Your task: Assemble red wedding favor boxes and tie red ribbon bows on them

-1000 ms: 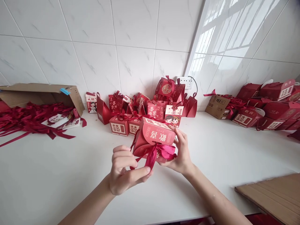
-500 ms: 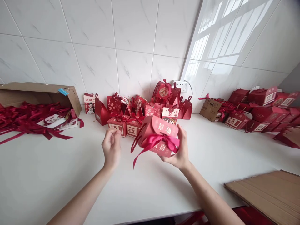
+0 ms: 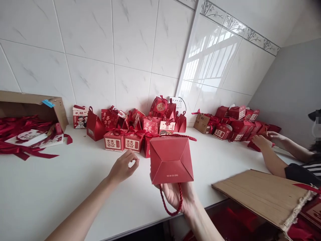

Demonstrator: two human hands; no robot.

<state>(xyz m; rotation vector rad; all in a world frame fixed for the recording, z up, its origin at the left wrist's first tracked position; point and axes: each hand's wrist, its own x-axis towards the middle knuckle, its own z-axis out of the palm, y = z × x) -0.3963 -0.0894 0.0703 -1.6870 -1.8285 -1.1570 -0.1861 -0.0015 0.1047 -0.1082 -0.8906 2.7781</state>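
Note:
My right hand [image 3: 179, 197] grips a red gift box [image 3: 172, 160] from below, its folded bottom turned toward me and a red cord handle [image 3: 173, 207] looping down over my palm. To the box's left my left hand [image 3: 123, 167] hovers over the white counter [image 3: 62, 180], empty, fingers loosely curled and apart. Just behind both hands a pile of finished red gift boxes [image 3: 135, 129] sits against the tiled wall.
An open cardboard carton [image 3: 30, 103] spilling red ribbons [image 3: 22, 140] lies at far left. More red boxes [image 3: 235, 125] are stacked at right, where another person's hands [image 3: 265, 140] reach. A flat cardboard flap [image 3: 260, 195] juts over the counter's front right edge. A wall socket [image 3: 175, 101] is behind the pile.
My left hand let go of the ribbon and drew away. My right hand tipped the box over, so its bottom now faces me. The view swung right, revealing another person.

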